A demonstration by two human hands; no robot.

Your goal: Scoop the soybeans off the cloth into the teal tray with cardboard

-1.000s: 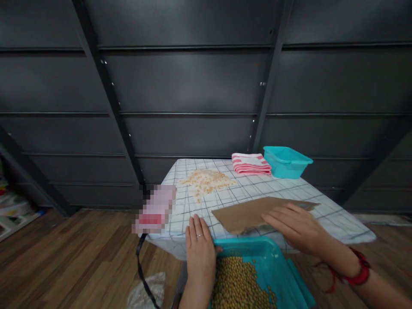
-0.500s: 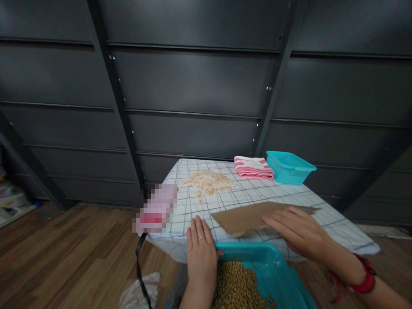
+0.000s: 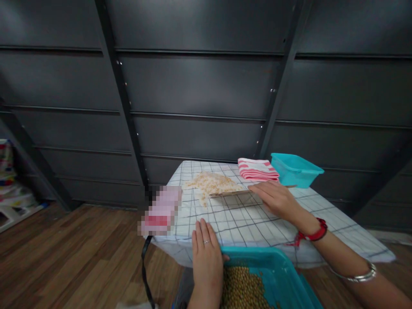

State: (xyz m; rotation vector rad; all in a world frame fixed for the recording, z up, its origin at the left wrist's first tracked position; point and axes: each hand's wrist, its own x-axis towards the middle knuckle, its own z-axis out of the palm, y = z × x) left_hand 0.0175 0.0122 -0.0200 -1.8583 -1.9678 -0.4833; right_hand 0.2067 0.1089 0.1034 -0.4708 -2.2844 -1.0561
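My left hand grips the near-left rim of a teal tray filled with tan beans, fingers over the table edge and thumb inside the rim. My right hand reaches across the checked tablecloth and holds a brown cardboard sheet, seen almost edge-on. The sheet's edge rests against the near side of a pile of pale grains on the cloth.
A folded pink-and-white striped cloth and a small teal tub sit at the table's far right. A blurred pink object lies at the near-left corner, a black strap hanging below it. Dark metal panels stand behind; wooden floor lies around.
My right hand carried the cardboard from the near part of the table forward to the grain pile and tipped it onto its edge. My left hand stayed on the tray rim.
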